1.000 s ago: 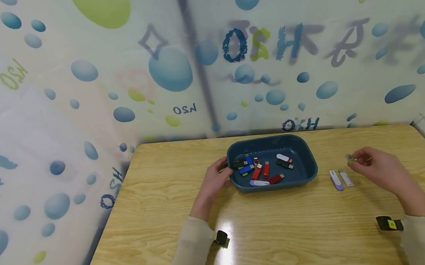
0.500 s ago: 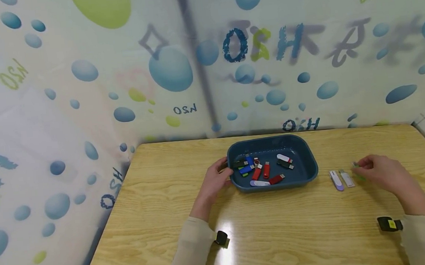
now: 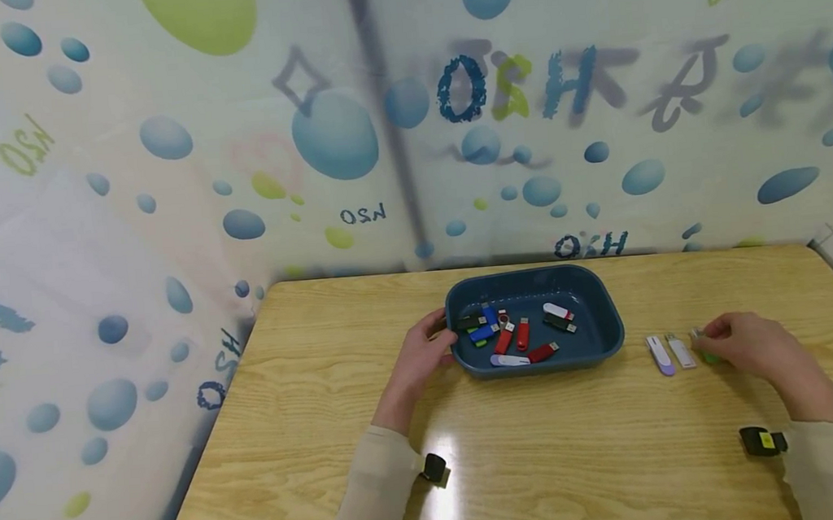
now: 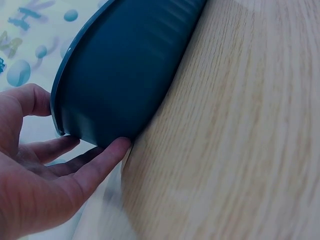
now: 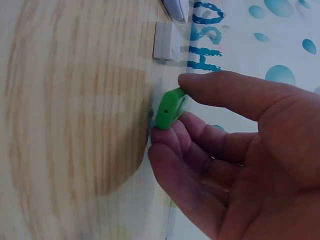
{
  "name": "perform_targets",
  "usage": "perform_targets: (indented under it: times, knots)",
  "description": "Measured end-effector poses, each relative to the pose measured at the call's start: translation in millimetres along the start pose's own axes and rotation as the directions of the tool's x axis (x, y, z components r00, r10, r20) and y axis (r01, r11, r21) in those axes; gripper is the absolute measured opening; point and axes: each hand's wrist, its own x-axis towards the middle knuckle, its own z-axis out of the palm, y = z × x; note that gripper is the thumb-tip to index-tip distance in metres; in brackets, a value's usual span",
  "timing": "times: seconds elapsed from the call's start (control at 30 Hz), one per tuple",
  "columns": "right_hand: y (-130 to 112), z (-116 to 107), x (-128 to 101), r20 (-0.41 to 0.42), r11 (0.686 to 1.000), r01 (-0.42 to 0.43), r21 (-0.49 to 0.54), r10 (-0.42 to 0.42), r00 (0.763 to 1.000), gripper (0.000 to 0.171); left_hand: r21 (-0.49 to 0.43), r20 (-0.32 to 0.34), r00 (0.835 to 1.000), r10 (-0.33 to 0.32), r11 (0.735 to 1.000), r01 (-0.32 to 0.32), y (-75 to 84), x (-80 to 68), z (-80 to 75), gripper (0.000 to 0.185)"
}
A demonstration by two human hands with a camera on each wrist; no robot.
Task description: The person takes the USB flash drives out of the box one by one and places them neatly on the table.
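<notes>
Broadly, you have a wood-grain bench (image 3: 550, 462) beneath both hands, with a dark blue tray (image 3: 572, 364) standing near its far edge. Your left hand (image 3: 418, 354) grips the tray's left end, its fingers at the rim and against the outer wall. The tray looks like stiff, light plastic, probably a bit slick, so the rim seems its surest hold. Inside lie loose USB sticks (image 3: 522, 333), red, blue, black and white among them.

Well to the right of the tray, your right hand (image 3: 757, 343) has its fingers pinched on a green stick (image 5: 168, 111), held edge to edge between fingertips, the end of its body showing past them. You can't tell whether it touches the bench. Just beside it lie a white stick (image 3: 682, 352) and, further left, a lilac-and-white stick (image 3: 660, 355). Expect the green stick to be very light, rigid and smooth enough to twist in a loose pinch; hold it by the long edges of its body and spare the metal plug (image 3: 696, 333).
</notes>
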Motion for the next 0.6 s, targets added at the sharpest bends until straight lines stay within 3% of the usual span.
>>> perform_targets:
  times: [0.6]
  knots:
    - [-3.6,0.4,-0.3,-0.001,1.0,0.004,-0.023,-0.004,1.0,0.05,0.017,-0.011,1.0,-0.01,1.0,0.01,1.5,-1.4,0.9,0.057]
